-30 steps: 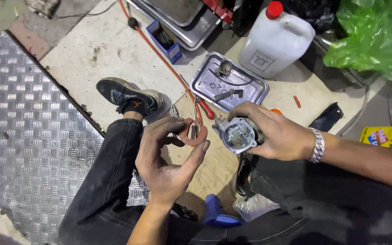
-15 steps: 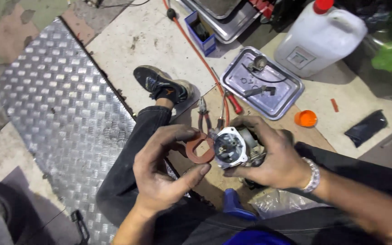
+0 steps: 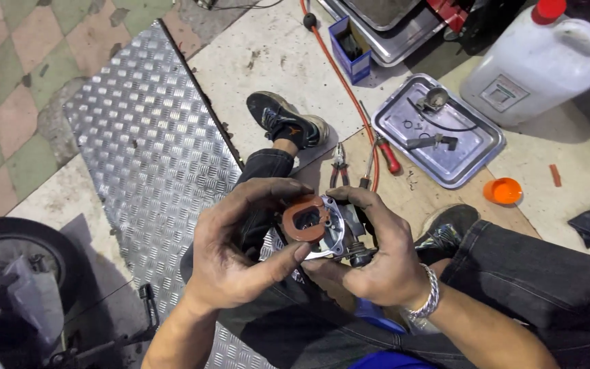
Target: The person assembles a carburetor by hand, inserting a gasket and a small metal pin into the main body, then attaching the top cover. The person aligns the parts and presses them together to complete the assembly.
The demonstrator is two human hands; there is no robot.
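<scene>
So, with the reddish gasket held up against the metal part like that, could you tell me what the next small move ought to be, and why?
Probably press the gasket flat and turn it slightly until it lines up. The left hand pinches it against the face of the metal part, which the right hand cradles, yet it looks a little tilted and off to one side, so it does not seem fully seated.

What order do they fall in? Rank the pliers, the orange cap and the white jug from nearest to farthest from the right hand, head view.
From the right hand:
1. Pliers, on the floor just above the hands.
2. Orange cap, on the floor to the right.
3. White jug, top right corner, beyond the metal tray.
</scene>
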